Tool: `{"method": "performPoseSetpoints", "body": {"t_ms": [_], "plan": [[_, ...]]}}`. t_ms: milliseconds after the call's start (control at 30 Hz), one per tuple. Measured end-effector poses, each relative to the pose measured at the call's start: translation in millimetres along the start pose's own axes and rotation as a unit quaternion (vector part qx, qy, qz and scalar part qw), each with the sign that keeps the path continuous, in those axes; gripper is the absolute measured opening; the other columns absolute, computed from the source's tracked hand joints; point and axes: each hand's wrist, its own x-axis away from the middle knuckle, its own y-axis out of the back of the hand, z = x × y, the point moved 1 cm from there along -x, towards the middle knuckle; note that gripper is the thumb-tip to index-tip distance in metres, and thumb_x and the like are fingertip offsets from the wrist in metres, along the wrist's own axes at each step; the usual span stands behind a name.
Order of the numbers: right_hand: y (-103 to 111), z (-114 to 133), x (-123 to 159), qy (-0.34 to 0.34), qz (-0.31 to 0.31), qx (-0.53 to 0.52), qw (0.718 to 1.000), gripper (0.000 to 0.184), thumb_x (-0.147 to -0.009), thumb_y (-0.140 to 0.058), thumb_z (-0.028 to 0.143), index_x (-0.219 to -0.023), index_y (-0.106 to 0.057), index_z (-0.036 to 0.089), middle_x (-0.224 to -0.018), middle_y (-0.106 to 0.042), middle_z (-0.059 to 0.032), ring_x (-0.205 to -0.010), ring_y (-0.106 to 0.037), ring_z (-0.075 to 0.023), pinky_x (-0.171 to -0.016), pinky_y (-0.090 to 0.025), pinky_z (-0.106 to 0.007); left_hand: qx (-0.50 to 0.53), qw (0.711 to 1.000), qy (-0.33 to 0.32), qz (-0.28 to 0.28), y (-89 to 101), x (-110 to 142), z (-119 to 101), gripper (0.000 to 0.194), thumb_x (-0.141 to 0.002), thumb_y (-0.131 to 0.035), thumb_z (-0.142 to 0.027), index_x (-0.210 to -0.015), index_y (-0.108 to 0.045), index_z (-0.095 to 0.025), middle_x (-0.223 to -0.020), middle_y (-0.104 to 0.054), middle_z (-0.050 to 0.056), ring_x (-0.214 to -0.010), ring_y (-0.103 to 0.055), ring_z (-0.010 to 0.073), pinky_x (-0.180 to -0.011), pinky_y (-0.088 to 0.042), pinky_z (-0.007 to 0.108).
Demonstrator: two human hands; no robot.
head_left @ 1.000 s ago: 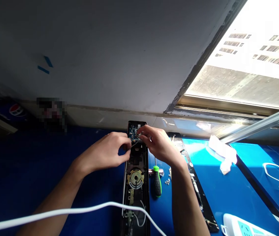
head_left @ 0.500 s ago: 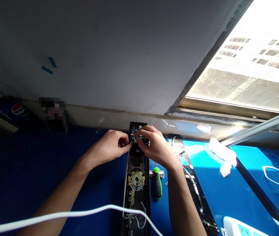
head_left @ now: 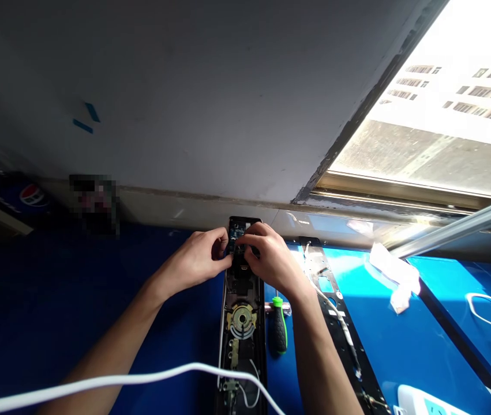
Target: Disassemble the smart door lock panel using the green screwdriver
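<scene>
A long, narrow black housing [head_left: 245, 297], open and looking like a door lock panel, lies lengthwise in front of me. At its far end is a circuit board [head_left: 239, 230], partly covered by my fingers. My left hand [head_left: 199, 253] is closed at the housing's left edge, thumb and finger gripping it beside the board. Over the board bends my right hand [head_left: 266, 253], its thumb and forefinger close together; whatever is between them is too small to make out. Below the hands, a round metal part [head_left: 242, 321] sits in the housing.
A green-and-black screwdriver [head_left: 278, 325] lies right of the housing. Farther right are a second black panel [head_left: 344, 334] with a wire bundle, crumpled white wrapping [head_left: 394, 271] and a white power strip [head_left: 422, 400]. A white cable [head_left: 141, 378] crosses the foreground. The wall stands behind.
My right thumb and fingers have shifted slightly over the circuit board. The left hand stays at the housing's edge. The whole view has moved a little.
</scene>
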Motion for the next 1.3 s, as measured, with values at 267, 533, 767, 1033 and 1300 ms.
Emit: {"method": "performPoseSetpoints", "body": {"t_ms": [267,533,767,1033,1300], "plan": [[2,8,1,-0.009,0.002,0.006,1.0,0.028,-0.085,-0.058,0.005,-0.094,-0.082,0.019,-0.101,-0.068,-0.0068,-0.098,-0.063,-0.0203,-0.085,-0.052,-0.033,-0.019,1.0,-0.014,-0.018,-3.2,1,-5,0.016,-0.082,-0.065,-0.028,-0.077,-0.051,-0.023,-0.067,-0.059,-0.006,-0.061,-0.051,0.0129,-0.059,-0.036,0.027],[6,6,3,0.013,0.003,-0.015,1.0,0.016,-0.092,-0.066,0.018,-0.1,-0.08,0.019,-0.104,-0.066,-0.0063,-0.097,-0.063,-0.0191,-0.087,-0.053,-0.033,-0.023,1.0,-0.012,-0.014,-3.2,2,-6,0.015,-0.081,-0.064,-0.026,-0.076,-0.049,-0.023,-0.067,-0.058,-0.006,-0.061,-0.051,0.0132,-0.059,-0.035,0.027],[4,8,1,-0.016,0.022,0.011,1.0,0.029,-0.087,-0.059,0.005,-0.096,-0.082,0.021,-0.108,-0.065,-0.0063,-0.096,-0.063,-0.018,-0.084,-0.051,-0.032,-0.04,0.999,-0.013,-0.023,-4.9,2,-7,0.017,-0.082,-0.064,-0.027,-0.075,-0.049,-0.023,-0.067,-0.057,-0.005,-0.059,-0.049,0.0131,-0.057,-0.033,0.028],[3,9,1,-0.021,0.018,0.033,0.999,0.034,-0.092,-0.056,0.008,-0.108,-0.083,0.022,-0.109,-0.066,-0.0074,-0.093,-0.064,-0.0173,-0.084,-0.052,-0.031,-0.022,0.999,-0.022,-0.008,-2.2,2,-6,0.018,-0.086,-0.063,-0.03,-0.076,-0.05,-0.023,-0.068,-0.057,-0.005,-0.062,-0.05,0.0141,-0.059,-0.035,0.027],[6,12,2,-0.014,0.02,0.035,0.999,0.025,-0.09,-0.063,0.012,-0.1,-0.084,0.023,-0.106,-0.067,-0.0061,-0.094,-0.064,-0.0177,-0.083,-0.052,-0.03,-0.028,0.999,-0.018,-0.016,-6.0,1,-3,0.018,-0.086,-0.063,-0.029,-0.078,-0.048,-0.024,-0.069,-0.058,-0.004,-0.061,-0.05,0.0145,-0.059,-0.035,0.028]]}}
